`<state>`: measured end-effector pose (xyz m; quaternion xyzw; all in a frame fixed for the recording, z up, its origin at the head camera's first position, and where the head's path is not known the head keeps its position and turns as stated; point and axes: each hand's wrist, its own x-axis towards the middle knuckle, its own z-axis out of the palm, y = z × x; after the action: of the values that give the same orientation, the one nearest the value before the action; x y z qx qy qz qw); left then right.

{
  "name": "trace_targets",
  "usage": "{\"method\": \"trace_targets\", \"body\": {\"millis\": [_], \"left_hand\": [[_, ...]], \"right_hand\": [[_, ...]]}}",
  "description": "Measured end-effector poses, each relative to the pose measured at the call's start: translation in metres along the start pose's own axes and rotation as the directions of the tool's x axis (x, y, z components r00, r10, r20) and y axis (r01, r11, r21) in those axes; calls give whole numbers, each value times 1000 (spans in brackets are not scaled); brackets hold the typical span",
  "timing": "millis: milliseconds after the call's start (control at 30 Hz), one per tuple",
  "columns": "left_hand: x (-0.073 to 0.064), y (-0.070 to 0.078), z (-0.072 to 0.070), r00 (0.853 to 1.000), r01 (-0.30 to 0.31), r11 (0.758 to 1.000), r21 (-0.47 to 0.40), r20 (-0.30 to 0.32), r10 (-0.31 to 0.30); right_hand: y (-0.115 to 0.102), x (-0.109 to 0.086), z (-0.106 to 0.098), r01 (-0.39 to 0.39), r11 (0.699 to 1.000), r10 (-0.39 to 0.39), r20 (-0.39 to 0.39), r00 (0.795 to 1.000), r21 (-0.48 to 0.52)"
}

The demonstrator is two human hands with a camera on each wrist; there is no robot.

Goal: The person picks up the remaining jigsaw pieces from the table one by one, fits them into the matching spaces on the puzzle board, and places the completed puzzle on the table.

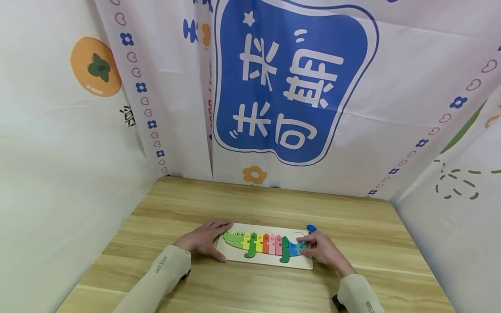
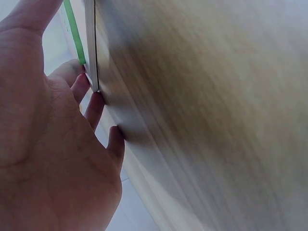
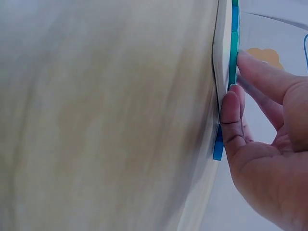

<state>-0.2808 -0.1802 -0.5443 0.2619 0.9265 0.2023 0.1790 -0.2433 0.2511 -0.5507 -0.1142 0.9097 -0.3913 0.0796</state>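
Observation:
A crocodile puzzle board lies on the table, with a green head piece at its left and colored body pieces running right. My left hand holds the board's left end, thumb at the near corner and fingers at the far one. In the left wrist view, fingertips touch the board's edge. My right hand pinches a teal puzzle piece at the tail end, over the board. The right wrist view shows the teal piece flat against the board, partly covered by fingers.
A loose blue curved piece lies by the board's far right corner, beyond the right hand. The wooden table extends around the board. Printed cloth walls enclose its back and both sides.

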Motion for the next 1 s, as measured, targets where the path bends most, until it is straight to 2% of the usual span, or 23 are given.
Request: {"method": "trace_targets", "body": {"millis": [200,333,433,533,633,833,900,1000], "left_hand": [[0,0,2,1000,-7,1000,-9,15,7],[0,0,3,1000,-3,1000,-10,12,3],[-1,0,3,1000,-3,1000,-12,10,3],[0,0,2,1000,-11,1000,-15,8,11],[0,1,2,1000,-11,1000,-13,6,12],[-1,0,1,1000,-1,1000,-11,0,1],[-1,-1,1,1000,-4,1000,-13,-1,4],[-1,-1,1,1000,-1,1000,-11,-3,1]], "right_hand": [[5,-5,-4,-11,1000,11,10,1000,2],[9,-5,-16,-31,999,33,-65,997,26],[13,-2,-28,-64,998,68,-144,987,28],[19,1,-39,-112,994,111,-184,977,6],[23,5,-42,-135,991,134,-170,976,4],[24,15,-39,-107,993,114,-147,983,52],[24,18,-37,-102,994,107,-154,982,40],[25,22,-37,-50,998,46,-125,991,-26]]}}
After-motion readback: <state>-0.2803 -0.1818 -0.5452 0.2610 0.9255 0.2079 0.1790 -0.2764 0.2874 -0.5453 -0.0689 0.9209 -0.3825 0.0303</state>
